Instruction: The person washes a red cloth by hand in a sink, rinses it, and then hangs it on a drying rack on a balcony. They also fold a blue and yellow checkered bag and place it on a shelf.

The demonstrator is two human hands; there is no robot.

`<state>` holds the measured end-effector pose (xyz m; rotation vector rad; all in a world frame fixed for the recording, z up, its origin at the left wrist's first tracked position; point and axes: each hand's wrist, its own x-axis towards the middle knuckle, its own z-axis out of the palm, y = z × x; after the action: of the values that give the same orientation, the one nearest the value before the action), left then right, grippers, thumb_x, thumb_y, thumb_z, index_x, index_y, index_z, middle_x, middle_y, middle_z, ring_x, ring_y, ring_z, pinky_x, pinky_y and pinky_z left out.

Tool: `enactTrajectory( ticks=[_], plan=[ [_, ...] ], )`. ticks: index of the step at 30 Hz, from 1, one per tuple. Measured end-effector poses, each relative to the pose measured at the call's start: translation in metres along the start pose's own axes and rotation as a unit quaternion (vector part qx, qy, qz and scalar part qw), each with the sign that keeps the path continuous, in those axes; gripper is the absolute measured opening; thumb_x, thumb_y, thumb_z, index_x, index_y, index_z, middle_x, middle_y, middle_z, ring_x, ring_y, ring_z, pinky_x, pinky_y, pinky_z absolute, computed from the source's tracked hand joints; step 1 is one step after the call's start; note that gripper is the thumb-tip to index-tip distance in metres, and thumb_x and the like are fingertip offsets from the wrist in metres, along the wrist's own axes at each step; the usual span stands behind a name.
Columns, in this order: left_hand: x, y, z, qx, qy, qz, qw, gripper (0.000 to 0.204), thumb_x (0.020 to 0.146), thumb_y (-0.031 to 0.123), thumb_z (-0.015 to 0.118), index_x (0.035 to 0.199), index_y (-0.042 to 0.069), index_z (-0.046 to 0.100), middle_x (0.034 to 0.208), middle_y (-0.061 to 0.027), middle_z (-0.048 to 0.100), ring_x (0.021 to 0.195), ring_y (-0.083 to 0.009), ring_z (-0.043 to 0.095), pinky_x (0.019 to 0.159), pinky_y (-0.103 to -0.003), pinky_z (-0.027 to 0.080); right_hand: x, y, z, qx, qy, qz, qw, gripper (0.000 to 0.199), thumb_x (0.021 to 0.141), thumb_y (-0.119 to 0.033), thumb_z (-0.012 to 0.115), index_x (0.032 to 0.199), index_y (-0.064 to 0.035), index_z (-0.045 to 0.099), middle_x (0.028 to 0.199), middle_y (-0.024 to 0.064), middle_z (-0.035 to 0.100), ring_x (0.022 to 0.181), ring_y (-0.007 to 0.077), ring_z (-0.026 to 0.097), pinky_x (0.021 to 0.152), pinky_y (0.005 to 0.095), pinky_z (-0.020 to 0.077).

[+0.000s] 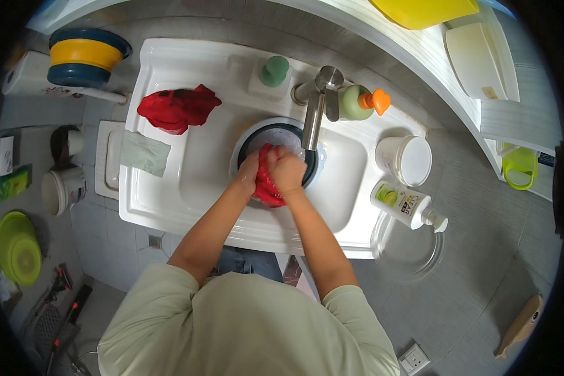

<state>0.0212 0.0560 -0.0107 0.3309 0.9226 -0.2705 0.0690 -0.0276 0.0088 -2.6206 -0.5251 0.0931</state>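
Note:
Over a round basin (247, 135) in the white sink (200, 194), both my hands grip a wet-looking red cloth (269, 195). My left hand (249, 173) is closed on its left side. Bunched against it from the right is my right hand (287, 172), fingers curled round the fabric. The fingertips are partly hidden by the hands and folds. Whitish, foamy-looking water (274, 136) shows in the basin beyond my hands. A metal faucet (313, 122) reaches over the basin's right edge, close to my right hand.
A second red cloth (177, 109) and a pale green cloth (145, 153) lie on the sink's left. Behind are a green sponge (274, 70) and an orange-topped pump bottle (358, 102). A white tub (404, 160) and a white pump bottle (407, 205) stand right.

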Motion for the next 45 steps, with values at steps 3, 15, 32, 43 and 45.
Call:
enactTrajectory(
  ticks=[3, 15, 32, 43, 45],
  plan=[
    [0.0, 0.002, -0.002, 0.022, 0.024, 0.005, 0.999, 0.046, 0.085, 0.038, 0.049, 0.115, 0.004, 0.05, 0.112, -0.0103, 0.054, 0.102, -0.0197, 0.051, 0.088, -0.034, 0.041, 0.011, 0.024, -0.001, -0.033, -0.042, 0.08, 0.995, 0.03, 0.081, -0.034, 0.051, 0.071, -0.0067, 0.058, 0.063, 0.0188, 0.058, 0.059, 0.0361, 0.058, 0.055, 0.045, 0.0462],
    [0.083, -0.022, -0.042, 0.303, 0.202, 0.251, 0.897, 0.042, 0.069, 0.01, 0.053, 0.11, 0.002, 0.054, 0.105, -0.0112, 0.057, 0.097, -0.0225, 0.053, 0.086, -0.031, 0.04, 0.0, 0.056, 0.067, -0.142, -0.154, 0.047, 0.977, 0.033, 0.087, -0.027, 0.039, 0.108, -0.0041, 0.049, 0.101, 0.0216, 0.055, 0.089, 0.0389, 0.054, 0.076, 0.0481, 0.043],
    [0.059, -0.009, -0.053, 0.182, -0.114, 0.282, 0.935, 0.033, 0.084, 0.034, 0.051, 0.102, 0.008, 0.054, 0.093, -0.0057, 0.058, 0.086, -0.0183, 0.056, 0.08, -0.032, 0.045, 0.005, -0.03, -0.011, -0.025, 0.064, -0.136, 0.988, 0.02, 0.072, -0.023, 0.059, 0.061, -0.007, 0.057, 0.062, 0.0125, 0.056, 0.06, 0.0287, 0.053, 0.056, 0.0396, 0.0372],
    [0.055, -0.013, -0.034, 0.372, 0.166, 0.21, 0.889, 0.048, 0.074, 0.018, 0.066, 0.115, 0.001, 0.05, 0.11, -0.0126, 0.056, 0.099, -0.0263, 0.054, 0.087, -0.033, 0.04, -0.01, 0.055, 0.063, -0.092, -0.053, -0.025, 0.994, 0.027, 0.08, -0.028, 0.052, 0.093, -0.0044, 0.053, 0.092, 0.0227, 0.055, 0.086, 0.0402, 0.052, 0.073, 0.0494, 0.04],
    [0.042, -0.011, -0.02, 0.398, 0.185, 0.205, 0.875, 0.046, 0.074, 0.019, 0.066, 0.114, 0.001, 0.051, 0.109, -0.0139, 0.057, 0.099, -0.0262, 0.053, 0.087, -0.033, 0.04, -0.01, 0.078, 0.081, -0.133, -0.122, 0.035, 0.983, 0.027, 0.081, -0.026, 0.049, 0.099, -0.0061, 0.053, 0.1, 0.0225, 0.054, 0.089, 0.0396, 0.052, 0.078, 0.048, 0.0395]
  ],
)
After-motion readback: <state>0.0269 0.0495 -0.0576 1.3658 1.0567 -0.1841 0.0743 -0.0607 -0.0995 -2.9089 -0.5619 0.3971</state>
